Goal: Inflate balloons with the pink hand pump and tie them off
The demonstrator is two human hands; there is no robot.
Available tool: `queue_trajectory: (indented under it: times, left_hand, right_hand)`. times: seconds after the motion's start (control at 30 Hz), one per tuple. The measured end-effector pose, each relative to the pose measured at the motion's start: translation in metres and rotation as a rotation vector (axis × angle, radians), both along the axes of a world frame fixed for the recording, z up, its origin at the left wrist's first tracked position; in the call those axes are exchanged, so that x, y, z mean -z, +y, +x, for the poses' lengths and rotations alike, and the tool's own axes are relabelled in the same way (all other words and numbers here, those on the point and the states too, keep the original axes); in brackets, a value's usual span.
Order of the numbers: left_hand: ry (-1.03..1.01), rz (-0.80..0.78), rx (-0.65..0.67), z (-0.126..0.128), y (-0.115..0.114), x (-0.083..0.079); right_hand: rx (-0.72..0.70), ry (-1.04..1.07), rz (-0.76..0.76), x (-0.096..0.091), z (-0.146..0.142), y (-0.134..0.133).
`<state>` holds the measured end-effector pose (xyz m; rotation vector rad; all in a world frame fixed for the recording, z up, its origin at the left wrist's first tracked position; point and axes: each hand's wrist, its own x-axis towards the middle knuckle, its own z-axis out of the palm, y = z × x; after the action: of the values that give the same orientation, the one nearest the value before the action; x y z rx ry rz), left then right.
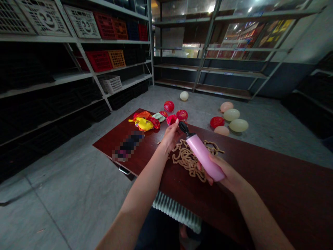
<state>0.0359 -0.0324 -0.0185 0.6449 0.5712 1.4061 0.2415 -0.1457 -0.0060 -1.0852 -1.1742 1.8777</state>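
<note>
My right hand (pixel 221 170) is wrapped round the lower part of a pink balloon pump (pixel 204 154). The pump is tilted, its black end (pixel 184 128) pointing up and away beside my left hand (pixel 170 134). The fingers of that left hand are closed in a pinch, with a small red balloon (pixel 171 119) at their tips; its neck is hidden. Under the pump lies a tangled heap of long tan balloons (pixel 186 156). Farther left on the table (pixel 153 152) is a pile of limp balloons, with a yellow one (pixel 144 124) in front.
A blurred-out dark object (pixel 128 146) lies near the table's left edge. Inflated red balloons (pixel 217 122) and cream balloons (pixel 238 125) rest on the floor beyond. Metal shelves (pixel 117 41) with plastic crates (pixel 111 84) line the left; more racks (pixel 223 71) stand behind.
</note>
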Motion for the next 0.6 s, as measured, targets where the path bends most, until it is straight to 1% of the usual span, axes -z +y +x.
queue_trajectory:
  times: [0.13,0.2,0.3,0.43,0.5,0.6]
  left_hand:
    - [0.051,0.014,0.066,-0.002,0.0,0.002]
    - [0.058,0.035,0.057,-0.005,0.001,0.002]
    - [-0.002,0.053,0.015,-0.006,0.001,0.0]
    - [-0.016,0.071,0.054,-0.001,-0.002,-0.005]
    - [-0.058,0.059,0.098,0.001,-0.006,-0.01]
    - [-0.244,-0.005,0.225,0.002,-0.014,-0.02]
  right_hand:
    - [-0.01,0.015,-0.027,-0.001,0.001,0.0]
    - [-0.013,0.011,-0.033,-0.003,0.001,0.0]
    - [-0.015,-0.006,-0.014,-0.005,0.001,-0.001]
    - [-0.035,-0.008,0.005,-0.006,0.005,-0.001]
    - [-0.015,-0.058,0.013,-0.005,0.006,0.0]
    - [0.042,-0.222,0.016,-0.005,0.006,0.002]
